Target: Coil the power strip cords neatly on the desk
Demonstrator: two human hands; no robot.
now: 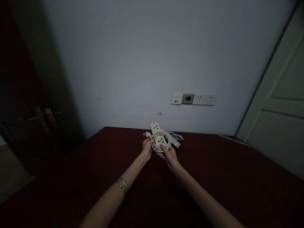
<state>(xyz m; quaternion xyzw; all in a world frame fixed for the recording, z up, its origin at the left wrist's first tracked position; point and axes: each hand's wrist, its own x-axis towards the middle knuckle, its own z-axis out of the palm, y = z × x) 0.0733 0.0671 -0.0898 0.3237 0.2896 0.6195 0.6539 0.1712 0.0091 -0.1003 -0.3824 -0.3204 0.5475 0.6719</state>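
Observation:
A white power strip [155, 127] with its cord [169, 139] coiled in loops over its face is held up above the dark red table. My left hand [147, 147] is closed on the left side of the coil, and the plug [148, 134] sticks out to the left just above it. On the lower right, my right hand [170, 155] grips the strip and the loops, thumb on the front. Some of my fingers are hidden behind the strip. Behind it, on the table, lies another white strip-shaped thing [176, 143] with a grey cable [177, 136].
The dark red table [114, 148] reaches back to a pale wall. Wall sockets [204, 99] sit above its far edge, right of centre. A flat strip [234, 139] lies at the back right. A dark door with a handle [49, 117] stands left, a pale panelled door [280, 104] right.

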